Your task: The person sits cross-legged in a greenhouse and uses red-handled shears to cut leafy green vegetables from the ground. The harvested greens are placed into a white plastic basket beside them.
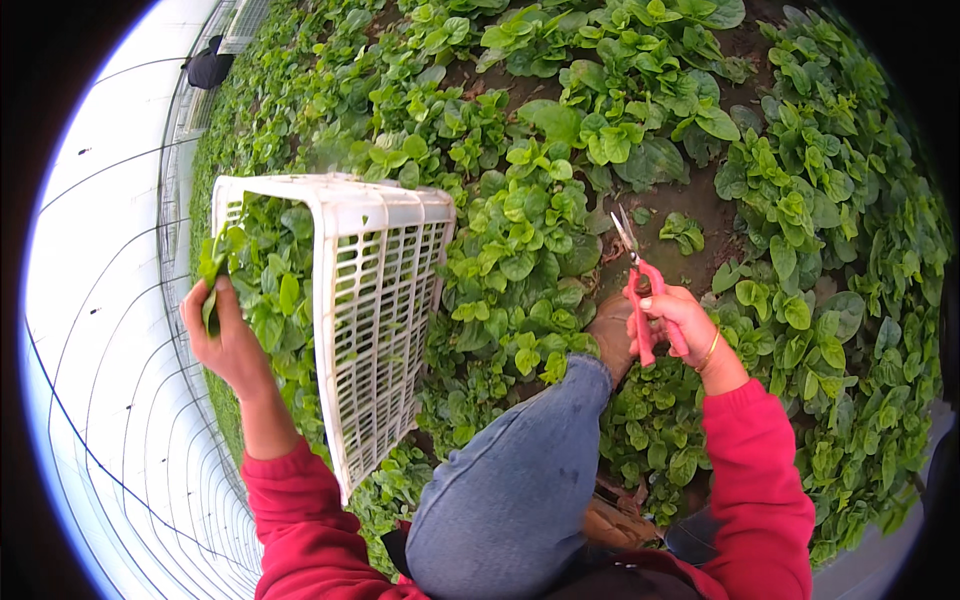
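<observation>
My left hand [229, 352] pinches a cut sprig of green leaves [212, 274] between thumb and fingers. It is at the open side of a white slatted plastic crate [386, 292]. Many cut leaves [274, 270] lie inside that crate. In my right hand [684, 324] is a pair of red-handled scissors [637, 262], pointing away from me with the blade tips slightly apart. The scissors are above a patch of soil [694, 202] with a small leafy seedling [682, 232], and the blades touch no plant that I can make out.
Low leafy green plants [517, 210] grow in beds all around. My jeans-clad knee [517, 480] and brown shoe [611, 330] are between the rows. Far off at upper left a person in dark clothing [208, 69] is beside another white crate [246, 26]. Greenhouse film [97, 247] on hoops rises at left.
</observation>
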{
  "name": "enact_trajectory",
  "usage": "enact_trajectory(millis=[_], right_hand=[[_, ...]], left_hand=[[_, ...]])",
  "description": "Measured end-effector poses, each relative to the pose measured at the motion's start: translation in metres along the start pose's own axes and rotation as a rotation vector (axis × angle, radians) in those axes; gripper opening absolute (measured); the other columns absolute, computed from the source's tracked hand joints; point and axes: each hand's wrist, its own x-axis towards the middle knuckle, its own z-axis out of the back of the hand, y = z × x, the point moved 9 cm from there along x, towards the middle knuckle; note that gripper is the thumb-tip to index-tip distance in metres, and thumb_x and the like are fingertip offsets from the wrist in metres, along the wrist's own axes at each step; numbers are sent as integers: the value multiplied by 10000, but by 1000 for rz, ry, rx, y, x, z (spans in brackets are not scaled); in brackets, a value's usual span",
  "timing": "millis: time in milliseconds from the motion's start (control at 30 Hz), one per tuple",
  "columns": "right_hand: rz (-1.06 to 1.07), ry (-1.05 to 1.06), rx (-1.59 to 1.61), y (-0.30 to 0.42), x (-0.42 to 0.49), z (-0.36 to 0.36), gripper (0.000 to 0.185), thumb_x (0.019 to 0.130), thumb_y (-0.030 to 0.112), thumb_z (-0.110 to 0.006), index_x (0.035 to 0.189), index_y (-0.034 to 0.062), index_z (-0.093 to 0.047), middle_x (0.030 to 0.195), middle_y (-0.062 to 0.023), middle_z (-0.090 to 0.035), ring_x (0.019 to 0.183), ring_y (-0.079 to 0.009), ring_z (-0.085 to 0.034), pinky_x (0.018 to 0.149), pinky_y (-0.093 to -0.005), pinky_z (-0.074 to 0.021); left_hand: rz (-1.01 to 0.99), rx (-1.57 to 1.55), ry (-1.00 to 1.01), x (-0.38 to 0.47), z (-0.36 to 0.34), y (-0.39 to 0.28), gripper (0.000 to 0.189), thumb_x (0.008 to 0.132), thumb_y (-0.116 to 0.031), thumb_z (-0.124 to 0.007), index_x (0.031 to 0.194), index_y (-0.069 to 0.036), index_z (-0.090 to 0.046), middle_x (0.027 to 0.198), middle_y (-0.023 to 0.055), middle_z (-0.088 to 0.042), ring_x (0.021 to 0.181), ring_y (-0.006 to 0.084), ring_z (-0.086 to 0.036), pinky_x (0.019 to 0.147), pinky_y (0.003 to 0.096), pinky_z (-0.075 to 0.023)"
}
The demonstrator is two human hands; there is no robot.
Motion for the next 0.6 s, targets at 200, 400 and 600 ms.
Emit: enact_trajectory(millis=[200,400,600], right_hand=[[-92,-22,-180,-21,-40,12,364,792,280,-575,1010,-4,-508,765,-137,-631,608,-251,-645,521,-332,-510],[-141,29,-205,-38,-51,0,368,792,254,-590,1021,-25,-514,773,-138,-630,608,-239,-647,522,-331,-519],[-242,90,-210,-56,-51,6,377,793,255,-605,1018,-37,-530,763,-144,-633,595,-243,-648,519,-334,-530]], left_hand=[[-403,167,326,-81,-34,-58,898,648,-163,-803,1400,-21,-333,1411,194,-379,1316,372,-337,1089,449,-277],[-717,-243,1155,-272,-166,-155,625,665,-163,-777,1245,-134,-546,1354,121,-436,1236,352,-413,1017,442,-374],[422,-626,910,-303,-201,-24,91,851,-72,-637,887,3,-671,961,63,-648,874,169,-596,821,286,-453]])
